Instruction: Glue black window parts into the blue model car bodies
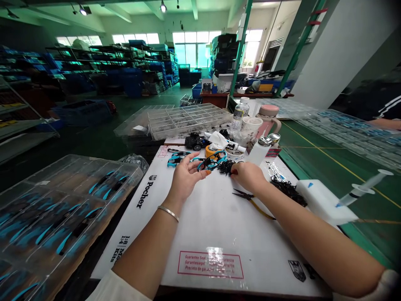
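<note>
My left hand is closed on a blue-and-black plastic part, holding it above the white board. Another blue-and-black part lies just behind that hand. My right hand has its fingertips pinched together at a pile of small black pieces; whatever is between them is hidden. Pliers with yellow handles lie on the board below my right wrist. Beyond the hands sit a roll of yellow tape, a white tube and a black model car.
A clear compartment tray of blue-and-black parts stands at left. On the right are more black pieces, a white foam block and a syringe. A dispenser bottle, pink jug and stacked trays stand behind.
</note>
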`<act>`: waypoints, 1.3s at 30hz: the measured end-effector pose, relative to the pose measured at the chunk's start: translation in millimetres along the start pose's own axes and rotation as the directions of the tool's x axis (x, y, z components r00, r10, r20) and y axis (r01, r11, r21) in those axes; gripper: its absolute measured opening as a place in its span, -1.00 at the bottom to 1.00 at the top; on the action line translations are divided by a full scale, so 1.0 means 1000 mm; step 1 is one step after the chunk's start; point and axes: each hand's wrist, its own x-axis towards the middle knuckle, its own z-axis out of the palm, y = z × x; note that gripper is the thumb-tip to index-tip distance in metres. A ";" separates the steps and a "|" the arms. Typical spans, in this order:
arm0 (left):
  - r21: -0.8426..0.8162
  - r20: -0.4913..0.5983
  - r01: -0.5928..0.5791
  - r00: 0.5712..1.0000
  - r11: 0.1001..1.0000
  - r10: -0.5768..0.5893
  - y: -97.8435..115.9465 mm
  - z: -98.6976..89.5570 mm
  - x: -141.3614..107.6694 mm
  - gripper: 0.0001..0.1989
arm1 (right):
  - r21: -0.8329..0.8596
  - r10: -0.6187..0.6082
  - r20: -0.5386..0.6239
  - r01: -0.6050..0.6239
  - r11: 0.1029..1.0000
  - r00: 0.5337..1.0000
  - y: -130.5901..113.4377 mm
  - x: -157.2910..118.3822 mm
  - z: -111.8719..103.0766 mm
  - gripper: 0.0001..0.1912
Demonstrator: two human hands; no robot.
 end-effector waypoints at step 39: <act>0.523 0.599 -0.741 0.671 0.422 0.436 -0.017 0.027 -0.023 -0.08 | 0.868 -0.092 0.144 -0.081 0.490 0.985 0.015 -0.065 -0.037 -0.72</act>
